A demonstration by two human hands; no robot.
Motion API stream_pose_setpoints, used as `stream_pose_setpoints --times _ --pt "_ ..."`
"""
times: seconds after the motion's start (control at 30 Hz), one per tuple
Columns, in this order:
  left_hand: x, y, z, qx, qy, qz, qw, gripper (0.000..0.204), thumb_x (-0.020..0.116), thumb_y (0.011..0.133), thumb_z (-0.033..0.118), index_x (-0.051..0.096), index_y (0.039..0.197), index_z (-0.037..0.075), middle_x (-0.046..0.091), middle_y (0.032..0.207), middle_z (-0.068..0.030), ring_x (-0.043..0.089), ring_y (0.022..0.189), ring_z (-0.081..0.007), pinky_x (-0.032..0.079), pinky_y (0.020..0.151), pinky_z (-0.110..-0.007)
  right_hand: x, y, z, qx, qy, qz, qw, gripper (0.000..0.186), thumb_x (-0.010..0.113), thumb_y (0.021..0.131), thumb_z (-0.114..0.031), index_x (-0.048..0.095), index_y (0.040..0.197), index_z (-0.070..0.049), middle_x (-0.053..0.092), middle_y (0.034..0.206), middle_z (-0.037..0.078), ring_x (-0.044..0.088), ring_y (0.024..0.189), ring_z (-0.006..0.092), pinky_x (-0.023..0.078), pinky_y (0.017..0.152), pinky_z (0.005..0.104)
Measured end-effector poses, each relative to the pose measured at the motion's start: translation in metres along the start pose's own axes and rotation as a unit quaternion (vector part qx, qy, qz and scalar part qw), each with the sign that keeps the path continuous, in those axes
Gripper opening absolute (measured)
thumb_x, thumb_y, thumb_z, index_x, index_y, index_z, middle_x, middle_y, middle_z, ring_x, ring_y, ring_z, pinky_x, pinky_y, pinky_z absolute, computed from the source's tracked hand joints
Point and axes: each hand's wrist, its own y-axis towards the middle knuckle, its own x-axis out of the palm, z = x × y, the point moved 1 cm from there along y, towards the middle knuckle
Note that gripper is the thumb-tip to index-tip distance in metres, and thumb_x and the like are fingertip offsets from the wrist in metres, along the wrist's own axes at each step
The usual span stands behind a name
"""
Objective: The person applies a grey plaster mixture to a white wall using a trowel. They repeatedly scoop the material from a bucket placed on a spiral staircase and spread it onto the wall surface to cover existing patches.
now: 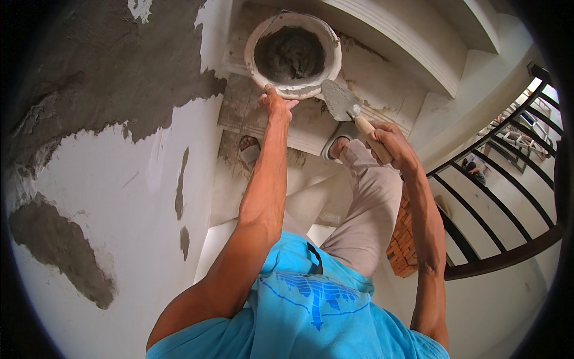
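A round bucket (252, 57) with a pale, mortar-smeared rim stands on a stair step, and wet grey mortar (293, 55) lies inside it. My left hand (276, 103) grips the bucket's near rim, its thumb on top; some of the fingers are hidden. In my right hand (391, 142) is the wooden handle of a trowel (341, 100). The trowel's pointed blade is coated with grey mortar and lies just right of the bucket's near rim, outside the bucket.
White wall (149, 179) with rough grey mortar patches (137, 72) rises on the left. Stair steps (400, 36) climb at the far right. A black railing (478, 221) curves along the right side, with stacked orange bricks (403, 242) beside it. My sandalled feet stand on lower steps.
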Motion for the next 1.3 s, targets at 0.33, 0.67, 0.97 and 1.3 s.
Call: stream_pose_setpoints --times 0.33,0.67,0.97,1.3 --pt "-0.002 0.002 -0.001 0.014 0.012 -0.023 1.000 0.065 0.048 0.108 0.035 0.025 0.150 -0.009 0.049 0.138 -0.0333 0.066 0.109 -0.0482 0.068 0.080 -0.053 0.026 -0.017 0.000 -0.155 0.024 0.106 0.982 0.062 0.063 0.076 -0.015 0.060 0.136 0.001 0.063 0.086 0.008 0.062 0.065 0.0147 0.052 0.060 0.0322" --pt "-0.002 -0.004 0.001 0.013 0.019 -0.034 0.999 0.063 0.047 0.109 0.035 0.026 0.149 -0.009 0.047 0.140 -0.0333 0.066 0.111 -0.0480 0.068 0.083 -0.053 0.063 0.060 -0.027 -0.373 -0.275 0.367 0.806 0.070 0.065 0.080 -0.009 0.051 0.148 -0.010 0.063 0.102 0.018 0.065 0.090 0.0347 0.053 0.083 0.0462" --pt "-0.009 -0.045 0.049 0.387 0.359 0.075 0.846 0.057 0.061 0.102 0.028 0.040 0.142 -0.007 0.045 0.141 -0.0279 0.049 0.129 -0.0422 0.046 0.103 -0.052 0.076 0.087 -0.038 -0.360 -0.274 0.369 0.812 0.072 0.067 0.080 -0.010 0.049 0.150 -0.013 0.060 0.104 0.017 0.065 0.093 0.0351 0.054 0.083 0.0470" --pt "0.095 -0.027 0.160 0.610 0.425 -0.148 0.652 0.037 0.066 0.099 0.034 0.069 0.105 -0.003 0.071 0.088 -0.0170 0.069 0.084 -0.0316 0.052 0.083 -0.044 0.077 0.089 -0.052 -0.383 -0.322 0.372 0.782 0.072 0.070 0.081 -0.009 0.049 0.150 -0.015 0.059 0.105 0.016 0.067 0.090 0.0365 0.056 0.080 0.0476"
